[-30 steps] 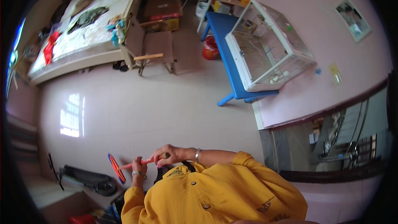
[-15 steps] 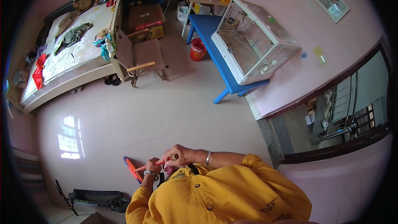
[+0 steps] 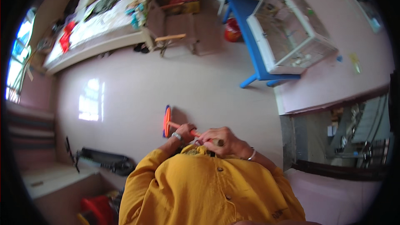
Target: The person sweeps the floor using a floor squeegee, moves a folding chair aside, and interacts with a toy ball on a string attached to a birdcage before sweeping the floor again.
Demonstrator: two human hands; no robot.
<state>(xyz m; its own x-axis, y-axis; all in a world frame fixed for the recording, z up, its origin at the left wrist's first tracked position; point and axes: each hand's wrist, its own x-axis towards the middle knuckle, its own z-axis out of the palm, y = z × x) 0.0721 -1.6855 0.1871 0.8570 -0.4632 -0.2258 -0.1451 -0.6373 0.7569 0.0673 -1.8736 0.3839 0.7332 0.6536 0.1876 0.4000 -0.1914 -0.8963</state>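
A broom (image 3: 167, 121) with an orange head, a purple edge and a reddish handle stands in front of my body. Its head rests on the tiled floor, ahead and to the left. My left hand (image 3: 186, 132) is closed round the handle on the side toward the head. Higher up, my right hand (image 3: 223, 138) wraps the handle close to its end, and the tan tip sticks out past the fingers. Both hands are at chest height, against my yellow shirt.
A blue table (image 3: 246, 29) carries a white-framed cage (image 3: 287, 37) at the right, with a red bucket (image 3: 233, 30) beside it. A folding chair (image 3: 179, 29) and a bed (image 3: 100, 37) stand at the back. At left lies a black scooter (image 3: 104, 158); a doorway (image 3: 354, 137) opens at right.
The broom head has swung forward and to the right, from beside my left arm to in front of me. Both hands kept their hold. The view has turned and shifted with my head.
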